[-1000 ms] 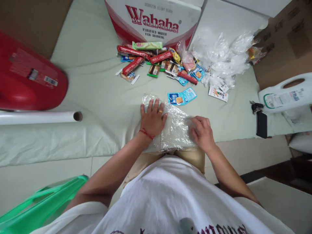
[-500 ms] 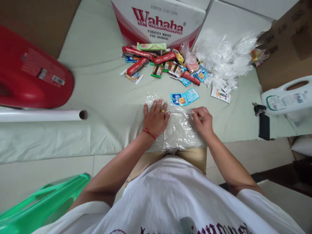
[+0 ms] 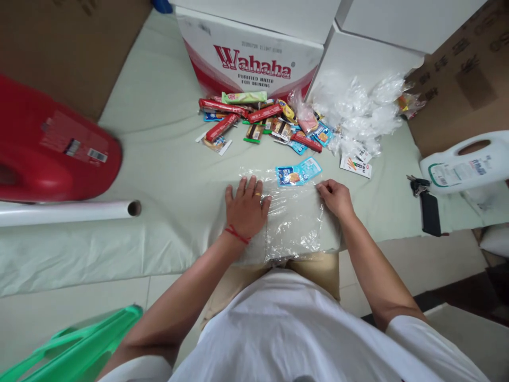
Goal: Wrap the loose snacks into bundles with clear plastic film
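A sheet of clear plastic film [image 3: 296, 225] lies spread on the pale green cloth at the near edge. My left hand [image 3: 246, 208] rests flat on the left part of the film, fingers spread. At its upper right corner, my right hand [image 3: 334, 197] pinches the film's edge between thumb and fingers. Just beyond the film, touching or overlapping its far edge, is a blue snack packet [image 3: 299, 171]. Farther back, a heap of wrapped snacks, among them a red wrapped bar [image 3: 265, 113] and a green wrapped bar [image 3: 244, 97], lies against the box.
A Wahaha carton [image 3: 254, 58] stands behind the snacks. Crumpled clear plastic bundles [image 3: 358, 109] pile up at the back right. To the right are a white jug [image 3: 469, 162], keys and a black phone [image 3: 430, 212]. A red container [image 3: 71, 143] and a white roll [image 3: 67, 211] occupy the left.
The film now lies flatter and wider under my hands. My right hand still pinches its edge, slightly farther right. The whole view has tilted upward.
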